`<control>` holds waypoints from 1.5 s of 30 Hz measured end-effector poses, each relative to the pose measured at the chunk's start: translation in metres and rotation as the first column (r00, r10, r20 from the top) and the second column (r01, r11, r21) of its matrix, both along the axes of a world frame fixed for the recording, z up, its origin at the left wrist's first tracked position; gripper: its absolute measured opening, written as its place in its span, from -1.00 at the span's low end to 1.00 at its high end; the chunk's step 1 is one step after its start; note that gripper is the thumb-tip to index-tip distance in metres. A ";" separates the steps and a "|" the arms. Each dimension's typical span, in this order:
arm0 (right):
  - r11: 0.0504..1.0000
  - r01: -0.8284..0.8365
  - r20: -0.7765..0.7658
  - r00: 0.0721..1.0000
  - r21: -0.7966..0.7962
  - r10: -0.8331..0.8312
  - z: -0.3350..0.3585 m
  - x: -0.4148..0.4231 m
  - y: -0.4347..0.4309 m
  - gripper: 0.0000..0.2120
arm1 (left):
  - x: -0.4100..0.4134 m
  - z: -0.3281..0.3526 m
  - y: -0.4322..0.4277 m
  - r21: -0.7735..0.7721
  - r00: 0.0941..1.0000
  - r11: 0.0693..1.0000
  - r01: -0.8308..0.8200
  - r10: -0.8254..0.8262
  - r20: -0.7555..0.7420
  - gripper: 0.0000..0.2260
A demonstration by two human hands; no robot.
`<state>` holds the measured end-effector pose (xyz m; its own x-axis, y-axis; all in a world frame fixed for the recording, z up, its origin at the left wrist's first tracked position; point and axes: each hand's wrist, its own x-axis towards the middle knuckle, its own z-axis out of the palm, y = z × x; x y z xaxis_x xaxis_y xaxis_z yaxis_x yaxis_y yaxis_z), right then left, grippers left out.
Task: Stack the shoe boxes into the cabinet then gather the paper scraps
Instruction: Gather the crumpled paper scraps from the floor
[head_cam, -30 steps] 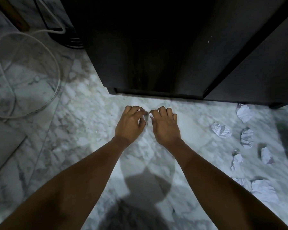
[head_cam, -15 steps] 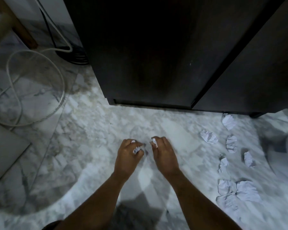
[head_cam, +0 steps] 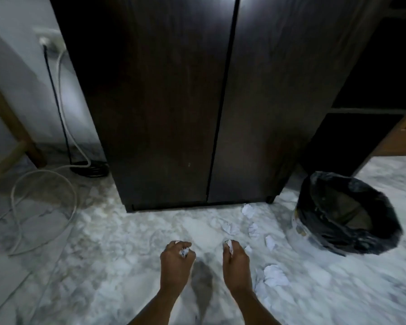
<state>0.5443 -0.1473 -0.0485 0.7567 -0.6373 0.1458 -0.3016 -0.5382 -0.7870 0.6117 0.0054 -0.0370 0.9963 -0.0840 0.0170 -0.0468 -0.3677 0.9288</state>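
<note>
A marble floor (head_cam: 117, 249) lay before the shut dark cabinet (head_cam: 185, 102). The left hand (head_cam: 176, 259) and right hand (head_cam: 235, 260) each clutched a paper scrap; loose paper scraps (head_cam: 275, 275) lay at three o'clock, near a black-lined bin (head_cam: 347, 212).

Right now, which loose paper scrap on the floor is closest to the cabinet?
The crumpled scrap just below the cabinet's right door; the other scraps lie farther out on the floor.

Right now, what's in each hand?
Left hand: closed on a paper scrap.
Right hand: closed on another scrap.
</note>
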 end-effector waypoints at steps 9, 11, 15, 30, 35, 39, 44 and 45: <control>0.967 0.239 0.341 0.919 -0.089 -0.196 0.192 -0.038 -0.147 -0.77 | -0.016 0.163 -0.176 -0.186 0.953 0.957 0.222 -0.172 0.249 -0.82; 0.960 0.252 0.356 0.914 -0.124 -0.194 0.225 -0.051 -0.176 -0.77 | -0.020 0.192 -0.216 -0.216 0.933 0.939 0.266 -0.195 0.302 -0.82; 0.928 0.242 0.266 0.950 -0.282 -0.167 0.276 -0.073 -0.262 -0.78 | -0.025 0.222 -0.303 -0.241 0.893 0.900 0.364 -0.264 0.363 -0.83; 0.967 0.256 0.025 0.966 0.016 -0.256 0.126 -0.037 -0.397 -0.74 | 0.010 0.119 -0.473 0.184 0.684 0.722 0.667 -0.691 0.235 -0.81; 0.935 0.302 -0.105 0.952 0.187 -0.286 0.118 -0.030 -0.398 -0.40 | 0.010 0.096 -0.489 0.245 0.665 0.655 0.715 -0.745 0.048 -0.72; 0.898 0.316 -0.100 0.949 0.305 -0.300 0.112 -0.028 -0.406 0.02 | 0.009 0.099 -0.488 0.298 0.665 0.621 0.725 -0.744 -0.069 -0.61; 0.909 0.290 -0.007 0.953 0.299 -0.302 0.124 -0.033 -0.399 -0.46 | 0.007 0.107 -0.482 0.202 0.599 0.575 0.793 -0.797 -0.080 -0.60; 0.915 0.306 -0.010 0.949 0.264 -0.315 0.123 -0.034 -0.400 -0.50 | 0.005 0.110 -0.480 0.188 0.592 0.572 0.798 -0.803 -0.071 -0.61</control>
